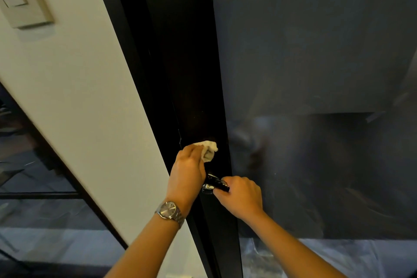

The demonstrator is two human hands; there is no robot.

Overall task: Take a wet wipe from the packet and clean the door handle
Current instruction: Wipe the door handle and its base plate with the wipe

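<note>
Key relation: I see the door handle (215, 184) lying between the two hands, just below and right of my left hand (187, 171), touching my right hand (241, 195); its long axis runs roughly left-right, tilted down to the right
Nearer hand: right, already on the handle's free end; the left sits just above it at the door stile (198, 97)
Left hand: fingers curled shut on the wet wipe (208, 150), bunched, pressed to the dark stile above the handle
Right hand: fingers closed round the handle's outer end, approx steadying it
Wet wipe: off-white, crumpled wad, sticking out past the left fingertips, up and right
Handle look: short, dark, glossy lever w/ bright wet-looking glints near its base; partly hidden by both hands
Packet: not in view
My read: wipe needs to drop down and right to reach the lever; wiping looks partway done
</note>
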